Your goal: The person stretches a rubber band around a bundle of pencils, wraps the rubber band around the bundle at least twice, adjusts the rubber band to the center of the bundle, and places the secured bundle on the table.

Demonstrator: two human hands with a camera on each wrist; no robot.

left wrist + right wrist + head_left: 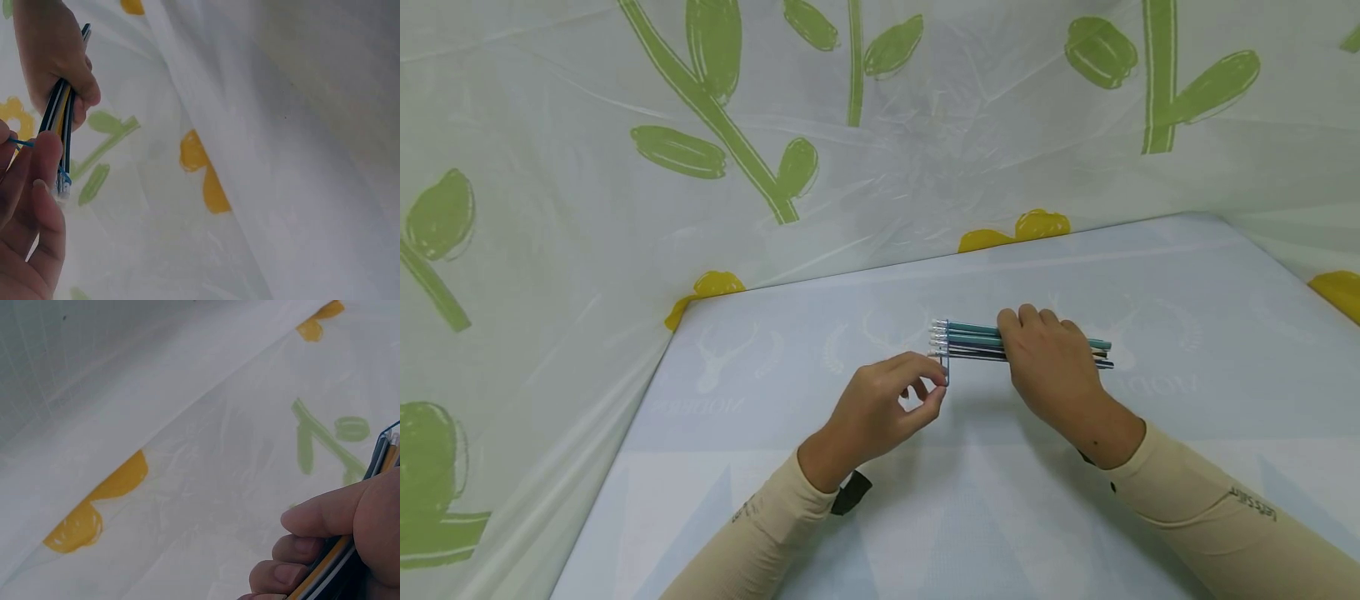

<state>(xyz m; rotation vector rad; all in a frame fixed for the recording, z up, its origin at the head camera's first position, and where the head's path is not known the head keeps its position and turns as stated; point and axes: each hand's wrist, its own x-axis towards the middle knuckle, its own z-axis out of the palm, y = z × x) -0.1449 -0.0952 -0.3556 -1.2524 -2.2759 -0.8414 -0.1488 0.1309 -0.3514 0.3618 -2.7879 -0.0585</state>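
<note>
A bundle of pencils (973, 340), mostly teal and dark with whitish ends, is held above the table by my right hand (1054, 367), its fingers wrapped over the far half. Around the pencils near those whitish ends runs a thin blue rubber band (947, 372). My left hand (886, 404) pinches a loop of this band between thumb and fingertips and draws it out toward me, off the bundle. The left wrist view shows the stretched band (22, 143) at the fingertips. A yellow-orange pencil (334, 556) appears among the dark ones in the right wrist view.
Beneath the hands lies a table (760, 500) with a pale, faintly printed cover. Behind it hangs a whitish sheet (580, 200) with green leaves and yellow flowers, meeting the table's back edge. A dark strap (852, 493) sits at the left wrist.
</note>
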